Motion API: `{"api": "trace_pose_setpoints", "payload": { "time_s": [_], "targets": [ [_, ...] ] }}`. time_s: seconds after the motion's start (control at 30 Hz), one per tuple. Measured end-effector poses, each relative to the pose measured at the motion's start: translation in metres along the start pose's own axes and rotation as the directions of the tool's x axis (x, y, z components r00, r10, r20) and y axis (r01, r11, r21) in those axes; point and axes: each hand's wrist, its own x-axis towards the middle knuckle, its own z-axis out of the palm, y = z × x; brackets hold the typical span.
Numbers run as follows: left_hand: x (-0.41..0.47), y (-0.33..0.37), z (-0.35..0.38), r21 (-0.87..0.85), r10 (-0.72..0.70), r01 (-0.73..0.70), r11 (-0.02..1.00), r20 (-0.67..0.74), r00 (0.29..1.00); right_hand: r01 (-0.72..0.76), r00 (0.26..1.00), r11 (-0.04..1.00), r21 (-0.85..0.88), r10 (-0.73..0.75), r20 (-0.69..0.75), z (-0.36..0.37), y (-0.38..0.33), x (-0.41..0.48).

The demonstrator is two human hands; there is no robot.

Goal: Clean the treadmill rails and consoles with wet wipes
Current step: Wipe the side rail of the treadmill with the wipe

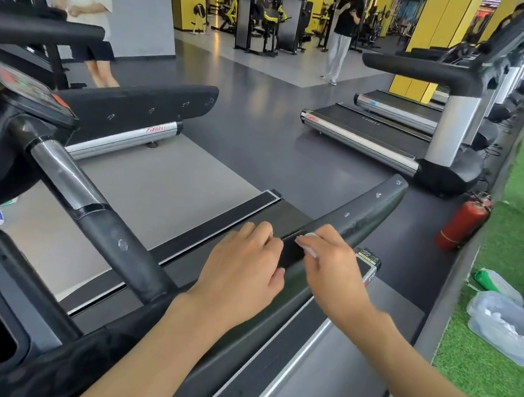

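The handrail (362,214) is a long black padded bar. Its long axis runs from 7 o'clock near the viewer up to 1 o'clock, where its rounded free end points away across the gym floor. Its skin is matt with a dull sheen, and small pale marks dot the top.

About midway along it, the right hand (328,267) holds a crumpled white wet wipe (307,244) against the top of the rail, fingers curled over it. The left hand (241,274) lies just beside it at 9 o'clock, thumb on the rail and fingers bent at the inner edge. Whether it grips or only leans I cannot tell. The two hands sit close together, not touching.

At 9 o'clock from the hands lies the grey belt (152,188). Further out, at 10 o'clock, a chrome-and-black centre bar (98,206) climbs to the console (27,89).

At 3 o'clock, a red fire extinguisher (462,223) stands at the edge of the green turf (482,377), and a clear plastic tub (508,326) rests on the turf.

At 1 o'clock, well apart, stands another treadmill (383,138).
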Motion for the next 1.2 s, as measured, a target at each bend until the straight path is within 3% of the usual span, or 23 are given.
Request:
{"api": "trace_pose_setpoints", "payload": {
  "time_s": [0.13, 0.27, 0.4, 0.57, 0.7, 0.83, 0.97, 1.13, 1.2],
  "targets": [
    [0.007, 0.005, 0.003, 0.002, 0.002, -0.002, 1.0, 0.012, 1.0, -0.169, 0.982, 0.985, -0.047, 0.164, -0.092, -0.002, 0.018, 0.022],
    [0.012, 0.006, 0.004, 0.023, 0.0, -0.001, 1.0, 0.019, 1.0, 0.027, 0.997, 0.997, -0.078, -0.02, 0.08, 0.0, 0.004, 0.019],
    [0.014, 0.006, 0.005, 0.038, -0.003, 0.002, 0.999, 0.023, 1.0, -0.079, 0.996, 0.989, -0.127, 0.084, 0.032, -0.002, 0.018, 0.039],
    [0.016, 0.008, 0.005, 0.061, -0.006, 0.005, 0.998, 0.027, 1.0, 0.11, 0.981, 0.992, -0.065, -0.097, 0.168, 0.0, 0.006, 0.035],
    [0.016, 0.007, 0.005, 0.069, -0.004, 0.002, 0.998, 0.034, 0.999, -0.044, 0.996, 0.985, -0.166, 0.057, 0.071, 0.006, 0.027, 0.051],
    [0.019, 0.008, 0.007, 0.087, 0.003, -0.008, 0.996, 0.047, 0.999, 0.082, 0.99, 0.995, -0.06, -0.075, 0.119, 0.003, 0.019, 0.03],
    [0.023, 0.007, 0.009, 0.074, 0.032, -0.034, 0.997, 0.031, 0.999, -0.106, 0.991, 0.993, -0.048, 0.102, -0.083, -0.001, 0.04, 0.032],
    [0.031, 0.014, 0.012, 0.079, 0.043, -0.046, 0.996, 0.048, 0.998, 0.021, 0.999, 1.0, -0.011, -0.021, -0.041, -0.001, 0.035, 0.017],
    [0.033, 0.015, 0.012, 0.065, 0.04, -0.043, 0.997, 0.049, 0.998, -0.098, 0.987, 0.995, 0.008, 0.098, -0.128, -0.003, 0.05, 0.025]
  ]
}}
